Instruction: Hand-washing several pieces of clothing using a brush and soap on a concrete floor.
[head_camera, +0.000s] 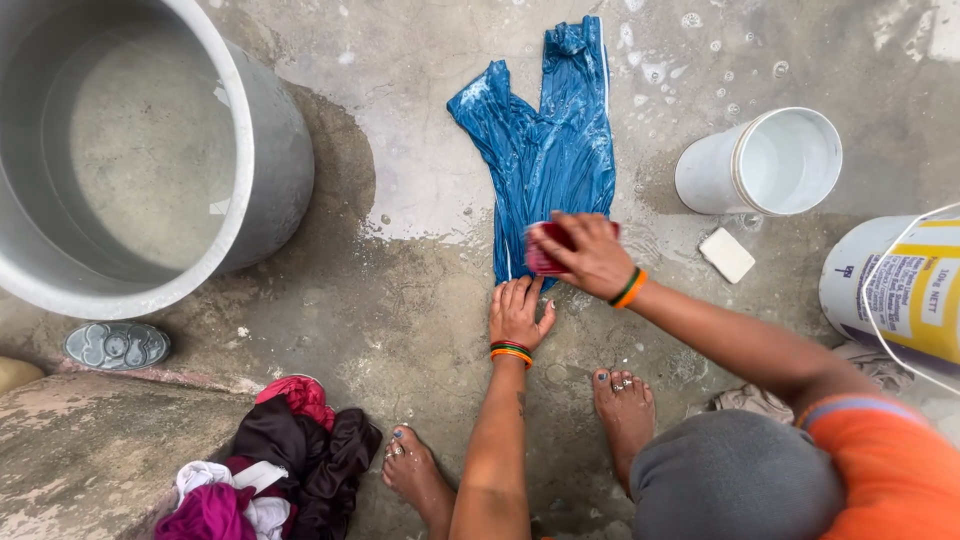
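Red scrub brush (545, 250) gripped in right hand (590, 255), pressed on lower end of wet blue cloth garment (545, 150); left hand (518, 312) laid flat, fingers spread, pinning garment hem to wet concrete floor (400, 300). Large grey metal tub (270, 170) at upper left, cloudy water held inside. Small white plastic bucket (765, 165) tipped on side, interior seen empty. White-and-yellow labelled pail (900, 290) at right edge, contents not visible. White soap bar (727, 254) between bucket and pail. Garment soaked, wrinkled, suds-flecked, spread lengthwise.
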